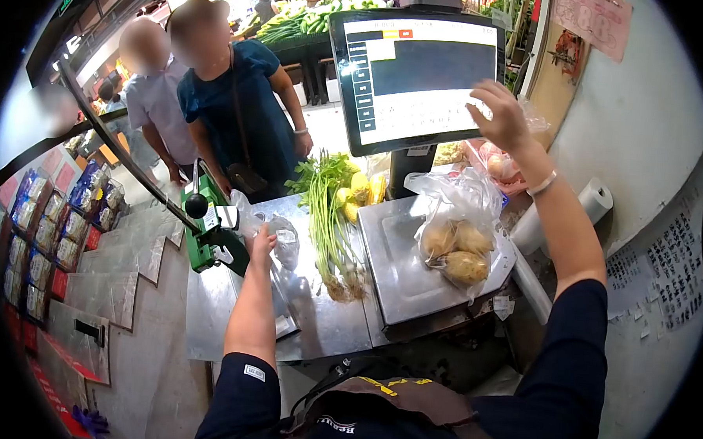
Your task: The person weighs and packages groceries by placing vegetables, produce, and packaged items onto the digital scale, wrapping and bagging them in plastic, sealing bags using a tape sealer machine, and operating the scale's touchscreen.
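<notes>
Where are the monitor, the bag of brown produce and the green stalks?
Monitor [417, 75]: head view, dark panel of its display.
Bag of brown produce [460, 244]: head view, lower, filled part.
Green stalks [330, 226]: head view, middle of the stems.

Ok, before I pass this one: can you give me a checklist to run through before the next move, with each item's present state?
1. Bag of brown produce on the scale plate: ok, it rests toward the plate's right side.
2. Green stalks off the plate: ok, they lie on the metal counter to its left.
3. Left hand at the clear plastic bag: ok, beside the green device.
4. Right hand touching the screen: cannot tell; it is raised before the right edge.
5. Figures on the screen readable: not ok, too small and blurred here.
</notes>
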`<state>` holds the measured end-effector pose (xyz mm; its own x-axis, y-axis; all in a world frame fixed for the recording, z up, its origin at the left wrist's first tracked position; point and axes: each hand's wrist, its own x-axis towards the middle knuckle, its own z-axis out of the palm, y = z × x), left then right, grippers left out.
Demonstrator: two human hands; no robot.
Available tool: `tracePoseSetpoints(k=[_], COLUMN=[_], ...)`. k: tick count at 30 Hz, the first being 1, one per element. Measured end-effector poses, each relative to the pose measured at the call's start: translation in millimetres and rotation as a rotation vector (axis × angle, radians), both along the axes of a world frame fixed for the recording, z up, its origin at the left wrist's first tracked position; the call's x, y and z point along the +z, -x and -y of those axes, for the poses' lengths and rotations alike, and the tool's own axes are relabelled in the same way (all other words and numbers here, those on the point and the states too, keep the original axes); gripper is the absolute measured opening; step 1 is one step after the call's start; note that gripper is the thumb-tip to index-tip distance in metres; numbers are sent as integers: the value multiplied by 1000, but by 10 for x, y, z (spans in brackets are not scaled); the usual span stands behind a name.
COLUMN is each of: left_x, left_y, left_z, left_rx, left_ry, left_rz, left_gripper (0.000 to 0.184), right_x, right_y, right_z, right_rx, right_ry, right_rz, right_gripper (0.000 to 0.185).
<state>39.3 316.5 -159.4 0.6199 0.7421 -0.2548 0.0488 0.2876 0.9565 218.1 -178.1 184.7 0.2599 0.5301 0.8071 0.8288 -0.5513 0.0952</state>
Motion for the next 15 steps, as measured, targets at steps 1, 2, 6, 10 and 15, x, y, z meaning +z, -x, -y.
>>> tracePoseSetpoints(k=[1,2,6,10,15], left_x=[-4,-2,604,759,918], left_y=[31,70,575,1085,1511], left_z=[7,15,789,1229,1472], left_rx=[-13,-24,-57,-84,-69], left_ry=[56,112,194,180,143], left_rz=[-23,-45,85,119,128], left_gripper=[40,35,28,21,13], right_x=[87,170,241,229,24], right_y=[-21,-21,-144,-171,132], right_z=[-208,-408,-987,-1063,-305], right_rx=[49,45,-29,-151,93], right_ry=[67,133,326,414,-41], right_rz=[162,184,264,202,105], right_gripper=[21,28,49,50,42])
